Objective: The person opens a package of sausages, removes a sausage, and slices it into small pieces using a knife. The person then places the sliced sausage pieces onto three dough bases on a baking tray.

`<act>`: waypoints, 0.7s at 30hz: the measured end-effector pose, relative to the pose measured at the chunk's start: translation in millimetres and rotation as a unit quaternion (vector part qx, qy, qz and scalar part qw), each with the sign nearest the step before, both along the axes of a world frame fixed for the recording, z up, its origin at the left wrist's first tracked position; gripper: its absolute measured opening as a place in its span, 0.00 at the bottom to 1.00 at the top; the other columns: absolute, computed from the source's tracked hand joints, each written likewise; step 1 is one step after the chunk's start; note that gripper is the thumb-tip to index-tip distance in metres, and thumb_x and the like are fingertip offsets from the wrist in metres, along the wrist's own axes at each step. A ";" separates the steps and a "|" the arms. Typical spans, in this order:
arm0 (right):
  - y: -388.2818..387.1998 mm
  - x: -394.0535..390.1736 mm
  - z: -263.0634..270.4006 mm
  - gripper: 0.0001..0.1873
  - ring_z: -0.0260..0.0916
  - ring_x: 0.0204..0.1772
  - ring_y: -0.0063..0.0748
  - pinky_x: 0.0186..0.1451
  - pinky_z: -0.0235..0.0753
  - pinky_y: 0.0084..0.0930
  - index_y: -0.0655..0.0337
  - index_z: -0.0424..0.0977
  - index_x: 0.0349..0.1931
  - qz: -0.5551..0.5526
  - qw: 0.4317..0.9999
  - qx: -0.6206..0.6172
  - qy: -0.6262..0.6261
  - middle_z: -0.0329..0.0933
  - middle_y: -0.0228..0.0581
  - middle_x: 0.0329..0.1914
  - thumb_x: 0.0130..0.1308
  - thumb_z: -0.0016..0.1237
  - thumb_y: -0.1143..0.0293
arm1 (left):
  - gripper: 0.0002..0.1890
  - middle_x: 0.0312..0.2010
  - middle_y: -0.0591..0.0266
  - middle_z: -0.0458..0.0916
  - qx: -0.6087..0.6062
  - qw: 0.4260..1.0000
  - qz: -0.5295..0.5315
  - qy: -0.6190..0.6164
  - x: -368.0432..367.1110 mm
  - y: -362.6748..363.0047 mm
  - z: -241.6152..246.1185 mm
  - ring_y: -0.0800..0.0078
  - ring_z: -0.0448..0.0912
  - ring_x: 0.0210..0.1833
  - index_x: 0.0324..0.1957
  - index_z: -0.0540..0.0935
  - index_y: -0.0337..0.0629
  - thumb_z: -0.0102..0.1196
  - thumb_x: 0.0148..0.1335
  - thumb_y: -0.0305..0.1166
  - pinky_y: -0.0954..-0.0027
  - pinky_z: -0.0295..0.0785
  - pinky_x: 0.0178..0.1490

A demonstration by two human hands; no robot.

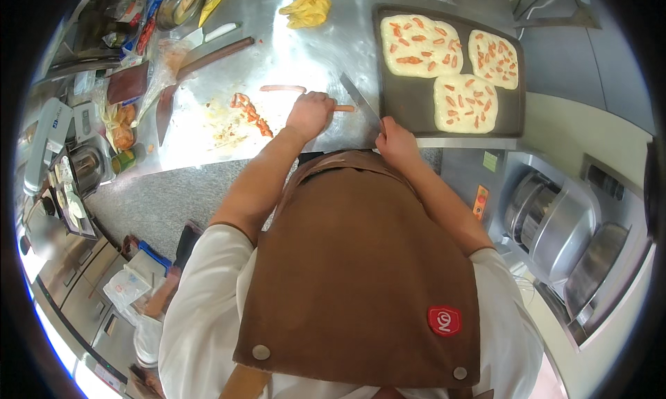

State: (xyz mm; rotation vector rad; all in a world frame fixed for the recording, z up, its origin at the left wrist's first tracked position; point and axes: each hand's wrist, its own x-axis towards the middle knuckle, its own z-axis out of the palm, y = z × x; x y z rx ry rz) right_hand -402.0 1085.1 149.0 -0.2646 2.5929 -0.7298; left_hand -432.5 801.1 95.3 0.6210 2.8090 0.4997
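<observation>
My left hand (312, 113) presses down on a sausage (344, 108), whose right end sticks out past the fingers on the steel table. In my right hand (398, 143) is the handle of a knife (362, 98); its blade slants up and left, just right of that sausage end. A second sausage (282, 88) lies above my left hand. Left of the hand is a line of cut, reddish sausage pieces (251, 114) among yellowish smears. At the right, a dark baking tray (408, 105) holds several flat dough pieces (465, 103) dotted with sausage bits.
A crumpled yellow cloth or glove (307, 10) lies at the back. Leftward are a long brown-handled tool (216, 57), a white-handled scraper (221, 32), a metal bowl (179, 6), plastic bags (169, 61) and a scale (83, 121). Another person's arm (161, 295) shows at lower left.
</observation>
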 end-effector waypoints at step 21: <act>-16.5 16.3 2.6 0.14 0.83 0.48 0.65 0.52 0.82 0.58 0.64 0.73 0.54 0.076 0.997 0.018 -0.002 0.82 0.59 0.48 0.70 0.46 0.73 | 0.09 0.37 0.67 0.81 0.103 0.982 0.034 0.155 16.4 15.8 -14.7 0.64 0.81 0.47 0.38 0.90 0.53 0.61 0.58 0.27 0.58 0.77 0.49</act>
